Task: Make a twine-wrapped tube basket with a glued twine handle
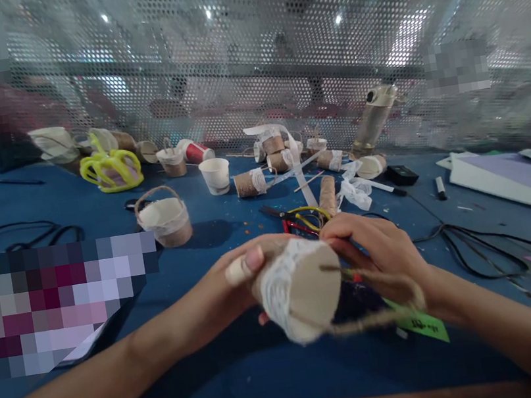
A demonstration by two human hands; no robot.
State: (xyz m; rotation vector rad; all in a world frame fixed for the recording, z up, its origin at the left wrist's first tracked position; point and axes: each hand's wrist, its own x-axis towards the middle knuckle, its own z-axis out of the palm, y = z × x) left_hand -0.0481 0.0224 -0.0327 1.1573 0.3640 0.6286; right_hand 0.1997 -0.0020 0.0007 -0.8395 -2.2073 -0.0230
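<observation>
A small paper-cup basket (316,288), wound with twine and trimmed with white lace, lies tilted in my left hand (251,271), its round end turned to me. Its twine handle (387,314) loops out to the right, somewhat blurred. My left fingers wrap round the cup; the thumb has a pale bandage or tape on it. At the upper right edge, my right hand (376,242) has bent fingers pinched against the rim. Just beyond are scissors (293,218) with red handles, a yellow-handled tool (312,212) and a twine-wrapped roll (327,193).
A finished-looking cup basket (167,224) stands left on the blue table. Behind are a white cup (216,174), several lying twine cups (249,183), lace ribbon (357,190) and a yellow frame (112,172). Black cables (483,253) and papers (517,181) lie right; a perforated screen (245,62) backs the table.
</observation>
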